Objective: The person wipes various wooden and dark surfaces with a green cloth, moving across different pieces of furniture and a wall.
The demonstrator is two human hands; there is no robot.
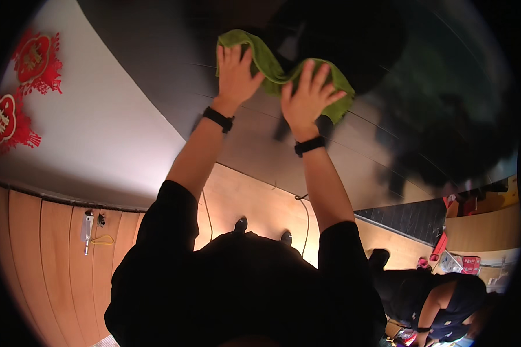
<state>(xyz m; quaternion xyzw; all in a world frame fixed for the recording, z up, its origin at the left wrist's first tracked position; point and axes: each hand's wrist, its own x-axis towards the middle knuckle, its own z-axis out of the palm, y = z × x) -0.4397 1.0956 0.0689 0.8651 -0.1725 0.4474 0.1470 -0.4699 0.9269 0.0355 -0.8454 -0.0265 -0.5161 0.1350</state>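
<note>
A green cloth (271, 71) lies spread against a dark, glossy panelled surface (260, 130) in front of me, sagging in a fold between my hands. My left hand (239, 78) presses on its left part with fingers apart, the fingertips over the cloth. On its right part rests my right hand (310, 97), flat and with spread fingers, the thumb near the middle fold. Both wrists carry black bands. Neither hand is closed around the cloth. The surface shows blurred, dark reflections.
Red paper decorations (34, 60) hang on the pale wall at left. A white device with a yellow loop (87, 227) is by the wood panels. Dark cables run near my shoes on the floor (260, 208). Another person (434, 299) bends over at lower right, near red boxes (471, 264).
</note>
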